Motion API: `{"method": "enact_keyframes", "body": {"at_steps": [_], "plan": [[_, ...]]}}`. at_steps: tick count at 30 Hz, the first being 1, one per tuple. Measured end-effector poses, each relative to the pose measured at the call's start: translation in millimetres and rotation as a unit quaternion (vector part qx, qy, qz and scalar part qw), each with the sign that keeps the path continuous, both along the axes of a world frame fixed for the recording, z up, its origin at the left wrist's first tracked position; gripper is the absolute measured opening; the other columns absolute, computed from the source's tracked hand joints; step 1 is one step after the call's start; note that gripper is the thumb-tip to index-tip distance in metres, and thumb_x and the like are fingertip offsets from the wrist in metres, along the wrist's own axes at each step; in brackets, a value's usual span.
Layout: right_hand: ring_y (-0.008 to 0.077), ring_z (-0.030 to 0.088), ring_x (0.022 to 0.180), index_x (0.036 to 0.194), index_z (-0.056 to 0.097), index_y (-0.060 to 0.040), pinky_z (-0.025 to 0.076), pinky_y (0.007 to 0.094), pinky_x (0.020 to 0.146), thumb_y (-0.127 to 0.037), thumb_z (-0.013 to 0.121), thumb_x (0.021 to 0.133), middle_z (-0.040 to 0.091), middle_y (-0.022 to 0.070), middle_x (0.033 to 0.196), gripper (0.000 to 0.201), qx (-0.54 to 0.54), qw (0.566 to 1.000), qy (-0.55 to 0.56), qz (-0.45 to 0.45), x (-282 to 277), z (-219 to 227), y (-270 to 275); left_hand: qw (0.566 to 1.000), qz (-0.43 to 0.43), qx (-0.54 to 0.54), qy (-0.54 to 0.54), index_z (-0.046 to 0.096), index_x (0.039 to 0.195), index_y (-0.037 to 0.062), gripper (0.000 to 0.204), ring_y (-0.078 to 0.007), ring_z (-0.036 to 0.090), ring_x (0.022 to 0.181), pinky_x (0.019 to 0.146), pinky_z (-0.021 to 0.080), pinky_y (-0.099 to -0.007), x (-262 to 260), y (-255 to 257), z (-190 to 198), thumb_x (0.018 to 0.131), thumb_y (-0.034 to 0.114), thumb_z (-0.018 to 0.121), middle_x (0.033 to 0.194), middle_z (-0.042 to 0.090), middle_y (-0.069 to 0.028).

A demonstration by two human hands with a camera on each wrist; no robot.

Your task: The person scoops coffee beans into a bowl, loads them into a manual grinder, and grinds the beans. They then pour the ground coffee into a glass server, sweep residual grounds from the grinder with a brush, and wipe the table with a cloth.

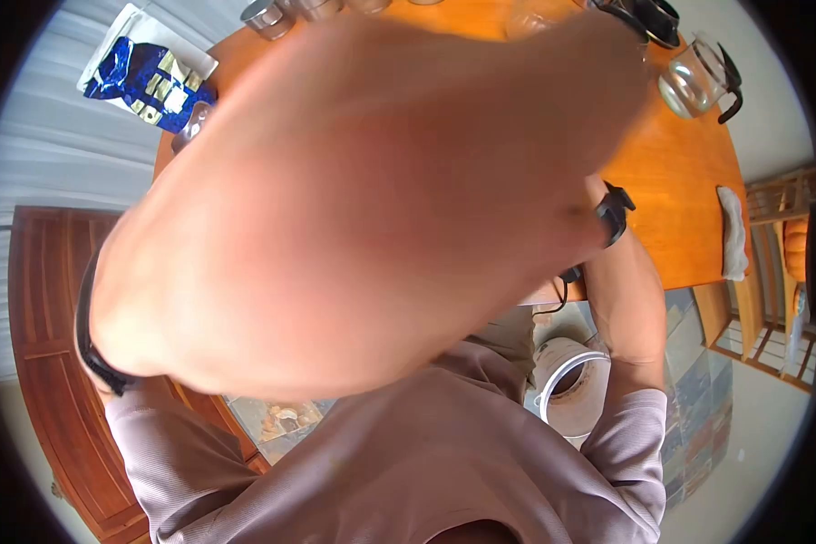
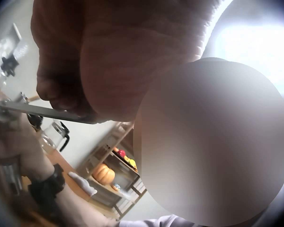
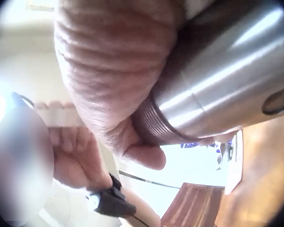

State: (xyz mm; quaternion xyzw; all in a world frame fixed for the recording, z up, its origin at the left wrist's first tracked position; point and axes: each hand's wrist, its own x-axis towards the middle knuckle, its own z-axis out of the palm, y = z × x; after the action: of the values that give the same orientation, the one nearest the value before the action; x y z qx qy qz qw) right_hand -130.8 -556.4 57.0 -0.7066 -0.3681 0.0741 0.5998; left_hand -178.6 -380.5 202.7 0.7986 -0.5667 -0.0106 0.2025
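A brushed-steel hand coffee grinder (image 3: pixel 203 90) with a ridged band and an oval slot lies tilted in my right hand (image 3: pixel 113 61), which grips it round the body. From its top, the flat metal crank handle (image 2: pixel 52 112) runs to my left hand (image 2: pixel 128 61), whose curled fingers hold its far end. In the head view, my left hand (image 1: pixel 363 218) is large and blurred, close to the camera, and hides the grinder and my right hand. Across from the grinder, the right wrist view also shows my left hand (image 3: pixel 78 158) with fingers curled.
On the wooden table (image 1: pixel 680 199) stand a glass carafe (image 1: pixel 694 82), several metal canisters (image 1: pixel 267 16) and a blue and white bag (image 1: pixel 154 86). A rolled cloth (image 1: pixel 733 231) lies at the right edge. Below is a white bucket (image 1: pixel 576 390); shelves (image 1: pixel 762 263) stand at right.
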Motion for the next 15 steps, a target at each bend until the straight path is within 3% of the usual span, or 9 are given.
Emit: {"method": "enact_keyframes", "body": {"at_steps": [2, 4, 6, 8, 10, 12, 13, 14, 15], "plan": [[0.0101, 0.062, 0.065, 0.092, 0.070, -0.0021, 0.048, 0.0266, 0.058, -0.013, 0.083, 0.073, 0.067, 0.0001, 0.076, 0.025, 0.030, 0.998, 0.022, -0.054, 6.8, -2.6, -4.4, 0.952, 0.215, -0.101, 0.195, 0.059, 0.113, -0.0065, 0.024, -0.0116, 0.054, 0.078, 0.071, 0.044, -0.0280, -26.0, 28.3, -7.9, 0.094, 0.006, 0.065, 0.093, 0.058, -0.0056], [0.0082, 0.059, 0.064, 0.091, 0.070, -0.0031, 0.046, 0.0253, 0.058, -0.012, 0.084, 0.073, 0.066, 0.0006, 0.076, 0.025, 0.062, 0.984, 0.165, -0.026, 6.7, 5.6, -16.9, 0.940, 0.235, 0.020, 0.246, 0.059, 0.113, -0.0022, 0.021, -0.0098, 0.052, 0.079, 0.073, 0.044, -0.0276, -17.9, 49.5, 6.7, 0.097, 0.011, 0.065, 0.093, 0.057, -0.0030], [0.0074, 0.056, 0.063, 0.089, 0.069, -0.0055, 0.045, 0.0243, 0.057, -0.012, 0.082, 0.073, 0.062, -0.0021, 0.071, 0.021, 0.125, 0.988, 0.086, 0.012, 8.4, 11.3, -25.7, 0.942, 0.314, 0.007, 0.117, 0.059, 0.113, 0.0018, 0.022, -0.0089, 0.052, 0.080, 0.073, 0.044, -0.0267, -6.5, 71.1, -14.7, 0.101, 0.018, 0.066, 0.093, 0.057, -0.0013], [0.0094, 0.060, 0.063, 0.091, 0.066, -0.0049, 0.047, 0.0242, 0.056, -0.013, 0.080, 0.069, 0.066, 0.0003, 0.074, 0.027, 0.097, 0.992, 0.068, 0.035, -6.0, 19.1, -13.6, 0.923, 0.363, 0.016, 0.126, 0.058, 0.113, 0.0035, 0.024, -0.0082, 0.053, 0.082, 0.073, 0.045, -0.0258, 15.7, 78.3, -17.1, 0.104, 0.025, 0.064, 0.095, 0.059, 0.0004], [0.0122, 0.060, 0.060, 0.091, 0.066, -0.0038, 0.047, 0.0255, 0.055, -0.015, 0.082, 0.065, 0.066, 0.0002, 0.074, 0.032, 0.004, 0.989, -0.069, 0.131, -15.4, 12.6, 0.2, 0.950, 0.308, -0.002, 0.057, 0.058, 0.114, 0.0023, 0.024, -0.0070, 0.054, 0.084, 0.073, 0.046, -0.0245, 36.0, 65.3, -22.6, 0.105, 0.024, 0.062, 0.095, 0.060, 0.0005], [0.0148, 0.063, 0.068, 0.095, 0.066, -0.0039, 0.050, 0.0273, 0.063, -0.016, 0.083, 0.066, 0.068, 0.0022, 0.083, 0.035, -0.078, 0.983, -0.024, 0.166, -20.1, 6.7, 9.4, 0.966, 0.254, -0.026, 0.038, 0.059, 0.114, -0.0019, 0.024, -0.0092, 0.059, 0.084, 0.075, 0.049, -0.0269, 36.1, 27.3, -21.5, 0.104, 0.019, 0.063, 0.094, 0.064, -0.0019], [0.0134, 0.057, 0.065, 0.089, 0.065, -0.0043, 0.046, 0.0278, 0.060, -0.015, 0.081, 0.066, 0.063, 0.0021, 0.076, 0.030, -0.033, 0.991, -0.029, 0.125, -22.3, -0.5, 11.2, 0.976, 0.203, 0.032, 0.073, 0.051, 0.097, 0.0029, 0.014, -0.0118, 0.055, 0.060, 0.058, 0.052, -0.0287, 29.1, -5.1, 0.7, 0.104, 0.014, 0.054, 0.073, 0.059, -0.0032], [0.0119, 0.051, 0.061, 0.082, 0.064, -0.0046, 0.043, 0.0282, 0.057, -0.014, 0.079, 0.065, 0.058, 0.0021, 0.069, 0.024, 0.011, 0.996, -0.034, 0.082, -22.7, -5.5, 10.4, 0.986, 0.161, -0.037, -0.006, 0.059, 0.113, -0.0022, 0.021, -0.0113, 0.059, 0.078, 0.072, 0.049, -0.0279, 24.4, -1.9, -20.1, 0.103, 0.016, 0.064, 0.090, 0.066, -0.0046], [0.0119, 0.053, 0.063, 0.082, 0.065, -0.0049, 0.044, 0.0278, 0.058, -0.012, 0.079, 0.067, 0.060, 0.0009, 0.071, 0.022, 0.009, 0.997, -0.077, 0.030, -21.5, -7.5, 6.5, 0.984, 0.115, -0.133, 0.016, 0.061, 0.112, -0.0005, 0.017, -0.0121, 0.061, 0.073, 0.068, 0.050, -0.0276, 22.4, 1.7, -36.7, 0.101, 0.012, 0.065, 0.085, 0.066, -0.0066]]}}
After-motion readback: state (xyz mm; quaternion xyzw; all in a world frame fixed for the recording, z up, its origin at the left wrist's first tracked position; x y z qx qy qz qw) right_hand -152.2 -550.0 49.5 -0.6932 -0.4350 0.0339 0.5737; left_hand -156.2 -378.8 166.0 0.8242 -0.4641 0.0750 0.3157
